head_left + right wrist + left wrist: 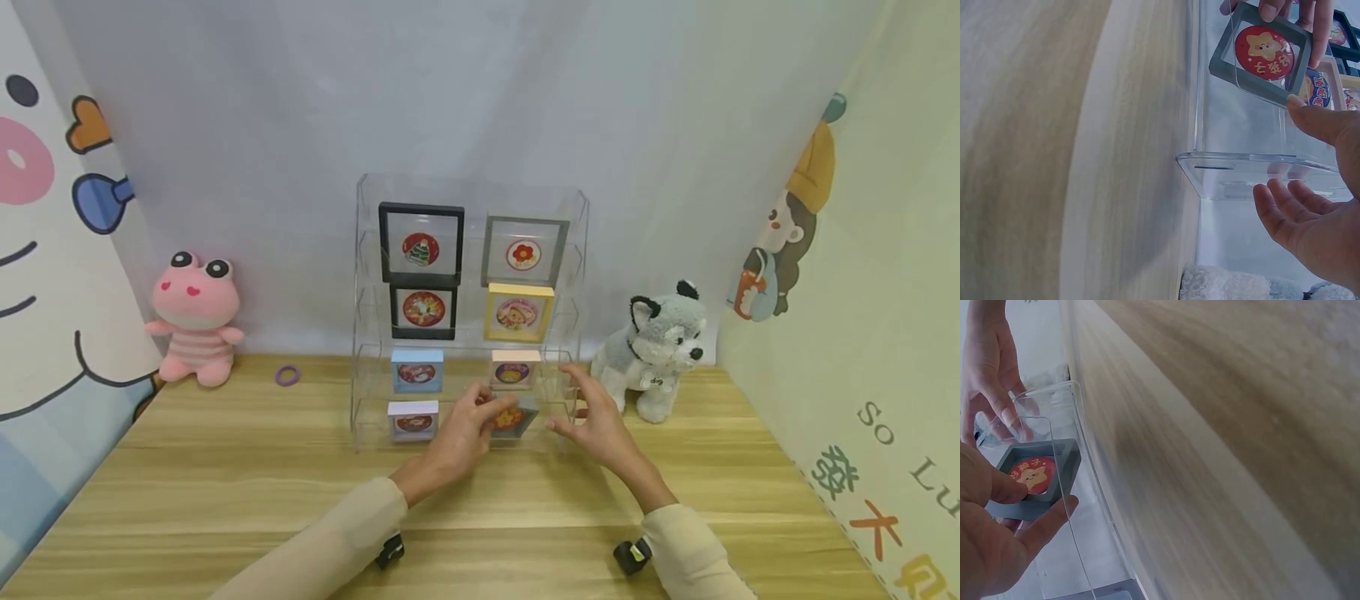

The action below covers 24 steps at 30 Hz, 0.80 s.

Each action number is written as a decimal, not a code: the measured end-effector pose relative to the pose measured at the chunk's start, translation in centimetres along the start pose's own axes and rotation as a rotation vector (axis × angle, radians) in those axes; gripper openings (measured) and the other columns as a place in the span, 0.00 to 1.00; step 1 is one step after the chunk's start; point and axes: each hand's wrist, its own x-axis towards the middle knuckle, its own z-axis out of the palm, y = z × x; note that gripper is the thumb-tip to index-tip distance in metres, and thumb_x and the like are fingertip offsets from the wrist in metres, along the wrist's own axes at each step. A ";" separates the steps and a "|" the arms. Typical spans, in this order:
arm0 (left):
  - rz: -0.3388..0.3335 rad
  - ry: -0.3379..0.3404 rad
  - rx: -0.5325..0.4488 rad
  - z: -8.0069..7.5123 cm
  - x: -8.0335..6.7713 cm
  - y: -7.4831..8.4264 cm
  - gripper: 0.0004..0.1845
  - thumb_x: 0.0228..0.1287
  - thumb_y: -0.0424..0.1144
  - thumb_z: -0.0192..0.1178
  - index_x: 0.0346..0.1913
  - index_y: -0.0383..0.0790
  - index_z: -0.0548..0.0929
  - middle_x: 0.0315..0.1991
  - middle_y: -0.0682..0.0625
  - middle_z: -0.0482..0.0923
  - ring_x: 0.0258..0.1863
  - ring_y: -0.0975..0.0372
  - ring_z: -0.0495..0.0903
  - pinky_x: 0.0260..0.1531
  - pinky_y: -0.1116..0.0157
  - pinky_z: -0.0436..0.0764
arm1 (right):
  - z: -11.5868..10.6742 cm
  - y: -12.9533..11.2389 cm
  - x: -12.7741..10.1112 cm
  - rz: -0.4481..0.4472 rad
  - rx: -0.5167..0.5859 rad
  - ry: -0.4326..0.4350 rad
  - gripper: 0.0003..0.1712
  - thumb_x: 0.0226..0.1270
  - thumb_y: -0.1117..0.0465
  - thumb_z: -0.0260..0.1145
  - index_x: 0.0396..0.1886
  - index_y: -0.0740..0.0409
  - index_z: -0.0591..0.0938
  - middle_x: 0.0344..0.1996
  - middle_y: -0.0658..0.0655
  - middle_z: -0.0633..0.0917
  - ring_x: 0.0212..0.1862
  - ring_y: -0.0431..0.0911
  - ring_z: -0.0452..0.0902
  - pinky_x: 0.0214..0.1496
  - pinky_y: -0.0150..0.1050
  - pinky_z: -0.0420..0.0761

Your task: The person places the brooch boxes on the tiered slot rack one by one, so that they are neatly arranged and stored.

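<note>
My left hand (462,435) pinches a small grey square frame (512,420) at the bottom tier of a clear acrylic display rack (474,343). Inside the frame is a round red badge (1264,52) with a yellow star. The frame leans at a slant, thumb on its front and fingers beneath in the left wrist view. At the rack's right end, my right hand (606,425) has its fingers spread around the side panel (1254,164). Its thumb tip overlaps the frame's edge in the right wrist view.
Other framed badges stand on the tiers: a peach frame (515,357) just above, a white one (413,422) and a blue one (417,372) at left. A husky plush (652,350) sits right of the rack. A pink plush (198,321) and a purple ring (287,375) are left.
</note>
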 end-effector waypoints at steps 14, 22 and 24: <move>-0.065 -0.095 0.091 -0.6 0.2 0.3 0.24 0.56 0.24 0.57 0.54 0.49 0.80 0.41 0.50 0.74 0.33 0.62 0.76 0.28 0.74 0.77 | -0.1 -0.1 -0.1 0.011 0.005 -0.016 0.46 0.49 0.61 0.74 0.67 0.49 0.62 0.59 0.64 0.70 0.53 0.56 0.72 0.42 0.47 0.82; -0.051 -0.047 0.074 -0.2 -0.2 0.0 0.20 0.57 0.25 0.58 0.50 0.47 0.82 0.40 0.48 0.74 0.33 0.62 0.76 0.28 0.73 0.78 | 0.0 0.0 -0.1 0.008 0.004 -0.022 0.46 0.49 0.60 0.74 0.67 0.48 0.61 0.59 0.63 0.70 0.53 0.55 0.73 0.43 0.47 0.82; -0.039 -0.027 0.072 -0.1 -0.3 -0.1 0.19 0.56 0.24 0.58 0.48 0.46 0.83 0.39 0.49 0.73 0.32 0.63 0.76 0.27 0.73 0.78 | 0.0 0.0 -0.1 0.010 0.003 -0.022 0.46 0.49 0.60 0.74 0.67 0.49 0.61 0.59 0.63 0.70 0.53 0.55 0.73 0.43 0.46 0.82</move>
